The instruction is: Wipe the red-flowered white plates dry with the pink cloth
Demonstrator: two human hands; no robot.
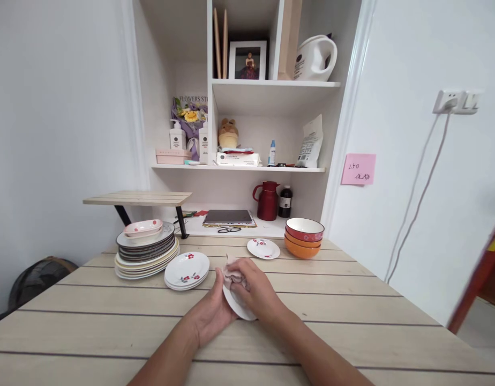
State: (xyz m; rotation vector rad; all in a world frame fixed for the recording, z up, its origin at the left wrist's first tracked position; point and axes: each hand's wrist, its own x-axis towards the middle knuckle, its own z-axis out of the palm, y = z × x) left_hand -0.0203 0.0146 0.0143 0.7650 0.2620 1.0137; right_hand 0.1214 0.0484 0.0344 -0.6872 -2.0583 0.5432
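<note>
A small white plate [240, 306] is tilted up above the table in front of me. My left hand [214, 311] grips it by its left edge, thumb up along the rim. Bunched in my right hand [252, 287] is a pale pinkish cloth [232, 274], pressed against the plate's face. My right fingers cover much of the plate, so any pattern on it is hidden. Left of my hands lies a short stack of white flowered plates [187, 269]. Beyond my right hand, a single flowered plate [263, 248] lies flat on the table.
At the left, a tall plate stack [147, 254] carries a small pink-spotted dish [143, 228], near a low wooden stand [138, 199]. Red and orange bowls [302, 246] are stacked at the back right. Behind are a laptop [228, 216], glasses [229, 230] and a red jug [267, 201].
</note>
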